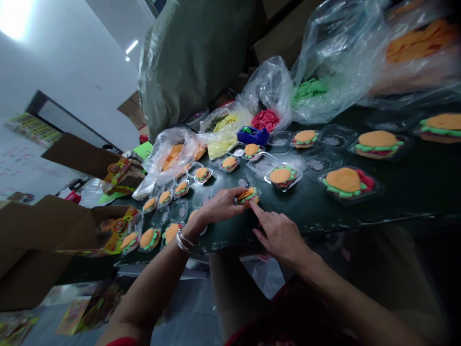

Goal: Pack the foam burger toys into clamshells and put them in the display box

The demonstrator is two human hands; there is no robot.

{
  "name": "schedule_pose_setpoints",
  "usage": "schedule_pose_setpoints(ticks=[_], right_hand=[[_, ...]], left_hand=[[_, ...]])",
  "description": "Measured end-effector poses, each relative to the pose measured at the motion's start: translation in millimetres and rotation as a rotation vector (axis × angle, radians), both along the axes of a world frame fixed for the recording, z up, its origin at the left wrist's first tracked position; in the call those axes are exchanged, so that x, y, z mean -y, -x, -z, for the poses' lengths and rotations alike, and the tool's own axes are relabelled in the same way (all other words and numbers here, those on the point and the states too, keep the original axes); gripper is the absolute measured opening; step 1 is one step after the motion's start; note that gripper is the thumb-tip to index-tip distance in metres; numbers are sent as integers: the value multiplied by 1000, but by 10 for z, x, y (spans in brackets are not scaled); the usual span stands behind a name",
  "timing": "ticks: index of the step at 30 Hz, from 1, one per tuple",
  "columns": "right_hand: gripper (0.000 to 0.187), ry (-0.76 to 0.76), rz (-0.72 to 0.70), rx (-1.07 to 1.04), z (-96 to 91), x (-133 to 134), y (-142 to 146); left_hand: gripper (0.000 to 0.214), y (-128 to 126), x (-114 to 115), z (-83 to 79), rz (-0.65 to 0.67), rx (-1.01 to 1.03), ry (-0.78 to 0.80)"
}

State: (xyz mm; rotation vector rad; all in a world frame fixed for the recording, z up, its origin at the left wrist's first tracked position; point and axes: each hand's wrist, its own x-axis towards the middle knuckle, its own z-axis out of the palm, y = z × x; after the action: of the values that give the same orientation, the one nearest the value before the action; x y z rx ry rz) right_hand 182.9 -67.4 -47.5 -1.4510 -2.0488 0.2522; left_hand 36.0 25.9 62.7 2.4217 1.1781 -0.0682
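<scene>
A toy burger [248,196] with orange buns and green and red layers sits in a small clear tray near the front of the dark table. My left hand [221,205], with bracelets at its wrist, grips the burger's left side between thumb and fingers. With its index finger stretched out, my right hand [283,236] touches the burger's front right edge; its other fingers are partly curled and hold nothing I can see. Just behind the burger lies a clear plastic lid [241,179]. Another burger in a tray [284,176] stands to the right.
Several more toy burgers in trays cover the dark table [288,209]. A blue tape dispenser [254,135] stands behind. Plastic bags hold red pieces [265,119], green pieces [311,89], yellow pieces [226,122] and orange pieces [173,156]. An open cardboard box [32,230] is at left.
</scene>
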Motion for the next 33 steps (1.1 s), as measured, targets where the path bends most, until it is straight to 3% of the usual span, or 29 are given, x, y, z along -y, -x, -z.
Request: schedule_pose_setpoints(ticks=[8,14,17,21,24,27,31,33], right_hand=[[56,-123,5,-123,88,-5,-27],[43,-181,8,-234,96,-4,-9],[39,-163,8,-177,87,4,-8],[31,-177,-33,-299,105,47,-72],[20,-165,-8,-331,123,52,-155],[15,-167,77,-265,119,-27,-198],[57,-152,113,-147,131,-207,-155],[69,-127,99,-118,160,-272,-126]], left_hand=[[38,28,65,38,45,29,-61],[30,13,189,197,44,21,-184],[37,47,294,268,70,38,-202],[51,141,371,229,104,121,-191],[41,177,195,156,-52,214,-283],[39,148,-204,154,-213,142,-345],[47,59,-745,285,-228,46,-273],[38,22,-904,352,-215,39,-232]])
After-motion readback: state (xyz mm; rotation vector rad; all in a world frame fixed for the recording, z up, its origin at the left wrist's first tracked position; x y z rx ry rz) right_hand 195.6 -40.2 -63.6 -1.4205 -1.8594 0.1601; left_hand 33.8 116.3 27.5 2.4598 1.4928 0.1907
